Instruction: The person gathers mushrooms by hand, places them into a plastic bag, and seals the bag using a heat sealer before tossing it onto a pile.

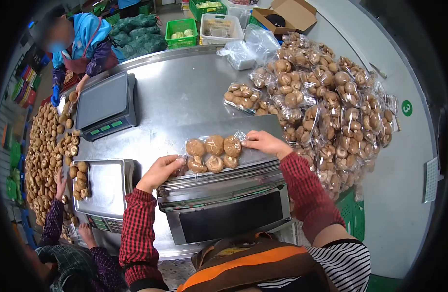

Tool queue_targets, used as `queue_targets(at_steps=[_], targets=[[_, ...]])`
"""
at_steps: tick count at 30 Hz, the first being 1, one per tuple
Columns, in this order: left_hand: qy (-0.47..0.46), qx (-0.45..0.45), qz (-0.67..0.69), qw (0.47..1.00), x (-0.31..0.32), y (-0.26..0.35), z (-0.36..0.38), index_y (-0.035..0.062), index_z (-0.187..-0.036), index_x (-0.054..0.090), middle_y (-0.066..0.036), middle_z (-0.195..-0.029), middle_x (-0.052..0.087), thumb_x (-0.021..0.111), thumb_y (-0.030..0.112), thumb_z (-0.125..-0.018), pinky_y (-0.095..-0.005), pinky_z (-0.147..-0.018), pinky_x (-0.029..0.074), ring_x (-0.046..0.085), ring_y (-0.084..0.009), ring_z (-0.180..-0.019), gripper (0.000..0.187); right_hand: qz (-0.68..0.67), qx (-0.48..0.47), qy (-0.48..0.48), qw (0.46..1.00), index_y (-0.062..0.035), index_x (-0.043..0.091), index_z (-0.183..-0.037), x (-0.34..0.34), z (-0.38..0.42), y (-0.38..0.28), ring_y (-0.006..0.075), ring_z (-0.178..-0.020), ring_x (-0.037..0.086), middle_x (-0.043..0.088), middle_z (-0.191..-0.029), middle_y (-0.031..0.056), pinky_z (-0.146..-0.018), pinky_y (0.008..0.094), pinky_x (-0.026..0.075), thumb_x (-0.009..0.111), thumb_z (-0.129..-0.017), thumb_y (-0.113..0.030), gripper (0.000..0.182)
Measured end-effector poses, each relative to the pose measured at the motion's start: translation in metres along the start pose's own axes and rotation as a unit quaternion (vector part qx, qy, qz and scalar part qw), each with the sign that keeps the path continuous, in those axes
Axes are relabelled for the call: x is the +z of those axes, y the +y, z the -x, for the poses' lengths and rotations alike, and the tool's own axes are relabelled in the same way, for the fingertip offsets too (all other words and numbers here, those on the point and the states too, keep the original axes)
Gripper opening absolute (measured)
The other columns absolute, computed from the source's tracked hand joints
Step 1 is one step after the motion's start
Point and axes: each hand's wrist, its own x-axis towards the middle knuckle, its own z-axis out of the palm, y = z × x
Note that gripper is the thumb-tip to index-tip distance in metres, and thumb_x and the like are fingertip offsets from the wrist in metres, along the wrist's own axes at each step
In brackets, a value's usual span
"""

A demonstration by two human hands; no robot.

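Observation:
A clear plastic pack of shiitake mushrooms (214, 145), two rows of brown caps, is held out in front of me. The fingers of my left hand (160, 173) are closed on its left end, and my right hand (265, 144) pinches the film at the right end. Beneath the pack is the metal plate of a steel wrapping machine (204, 187), whose dark front panel faces me. The film looks gathered at the pack's upper right corner.
A large heap of bagged mushrooms (326, 97) is piled on the right. Two scales (105, 100) stand on the steel table (170, 82) to the left, beside many loose mushrooms (44, 151). Two co-workers reach in there. Crates (181, 34) and a cardboard box (294, 17) are behind.

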Motion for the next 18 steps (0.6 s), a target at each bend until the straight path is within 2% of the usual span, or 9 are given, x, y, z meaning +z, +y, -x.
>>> queue_targets(at_steps=[2, 3, 4, 6, 7, 10, 11, 15, 18], targets=[[0.061, -0.015, 0.069, 0.996, 0.004, -0.007, -0.003, -0.0025, -0.113, 0.065, 0.001, -0.084, 0.064, 0.059, 0.026, -0.097, -0.0216, -0.064, 0.047, 0.057, -0.0056, -0.072, 0.033, -0.072, -0.104, 0.226, 0.966, 0.0051, 0.062, -0.086, 0.028, 0.005, 0.016, 0.0193, -0.088, 0.061, 0.059, -0.097, 0.012, -0.082, 0.0324, 0.047, 0.057, -0.096, -0.036, 0.043], [0.128, 0.006, 0.082, 0.988, 0.012, -0.017, -0.012, -0.0019, -0.098, 0.068, 0.001, -0.074, 0.062, 0.056, 0.028, -0.099, -0.025, -0.056, 0.043, 0.052, -0.0055, -0.063, 0.032, -0.062, -0.136, 0.294, 0.944, 0.0045, 0.058, -0.089, 0.042, 0.001, 0.025, 0.0192, -0.078, 0.062, 0.058, -0.096, 0.0115, -0.073, 0.0331, 0.052, 0.05, -0.101, -0.028, 0.036], [0.124, 0.005, 0.079, 0.989, 0.023, -0.012, -0.015, -0.0019, -0.098, 0.068, 0.001, -0.074, 0.062, 0.056, 0.028, -0.099, -0.025, -0.056, 0.043, 0.052, -0.0055, -0.063, 0.032, -0.064, -0.133, 0.298, 0.943, 0.0045, 0.058, -0.089, 0.048, 0.004, 0.008, 0.0192, -0.078, 0.062, 0.058, -0.096, 0.0115, -0.073, 0.0331, 0.052, 0.05, -0.101, -0.028, 0.036], [0.273, 0.096, -0.147, 0.946, 0.044, -0.005, -0.018, -0.0005, -0.088, 0.065, -0.001, -0.066, 0.058, 0.054, 0.026, -0.099, -0.0242, -0.052, 0.039, 0.049, -0.0073, -0.057, 0.031, -0.402, 0.04, 0.243, 0.882, 0.0012, 0.054, -0.102, 0.061, 0.018, -0.019, 0.0196, -0.073, 0.064, 0.06, -0.097, 0.0107, -0.061, 0.0322, 0.055, 0.045, -0.103, -0.03, 0.033], [0.262, 0.095, -0.152, 0.948, 0.047, -0.006, -0.013, -0.0005, -0.088, 0.065, -0.001, -0.066, 0.058, 0.054, 0.026, -0.099, -0.0242, -0.052, 0.039, 0.049, -0.0073, -0.057, 0.031, -0.349, 0.029, 0.26, 0.9, -0.0036, 0.049, -0.113, 0.064, 0.019, -0.013, 0.0194, -0.07, 0.066, 0.062, -0.095, 0.0088, -0.05, 0.03, 0.054, 0.042, -0.104, -0.032, 0.031], [0.271, 0.109, -0.006, 0.956, 0.06, -0.011, 0.005, -0.0014, -0.079, 0.061, -0.003, -0.06, 0.054, 0.053, 0.026, -0.099, -0.0262, -0.049, 0.037, 0.046, -0.0101, -0.05, 0.034, -0.474, 0.038, 0.235, 0.848, -0.0058, 0.048, -0.116, 0.066, 0.086, -0.038, 0.0191, -0.071, 0.068, 0.063, -0.093, 0.0076, -0.053, 0.0308, 0.055, 0.04, -0.105, -0.033, 0.03], [0.236, 0.055, 0.029, 0.97, 0.071, 0.003, 0.03, 0.0, -0.076, 0.059, -0.002, -0.059, 0.052, 0.052, 0.026, -0.1, -0.0255, -0.046, 0.035, 0.044, -0.0085, -0.048, 0.035, -0.491, 0.061, 0.203, 0.845, -0.0076, 0.047, -0.118, 0.072, 0.11, -0.046, 0.0193, -0.074, 0.069, 0.064, -0.097, 0.0085, -0.056, 0.0314, 0.056, 0.038, -0.105, -0.035, 0.032], [0.154, -0.039, -0.05, 0.986, 0.095, -0.017, 0.09, 0.0001, -0.076, 0.058, 0.0, -0.057, 0.051, 0.053, 0.026, -0.099, -0.0262, -0.044, 0.036, 0.043, -0.0076, -0.046, 0.035, -0.587, 0.137, 0.071, 0.794, -0.0075, 0.046, -0.121, 0.133, 0.168, -0.027, 0.019, -0.078, 0.069, 0.065, -0.101, 0.0085, -0.063, 0.0325, 0.057, 0.037, -0.106, -0.037, 0.035], [0.195, -0.02, -0.126, 0.973, 0.119, -0.048, 0.107, -0.0024, -0.077, 0.056, -0.002, -0.059, 0.051, 0.052, 0.023, -0.1, -0.0286, -0.05, 0.038, 0.045, -0.0095, -0.053, 0.035, -0.438, 0.139, 0.226, 0.859, -0.0037, 0.054, -0.11, 0.175, 0.185, -0.022, 0.0182, -0.079, 0.069, 0.064, -0.093, 0.008, -0.066, 0.032, 0.058, 0.04, -0.105, -0.031, 0.031]])
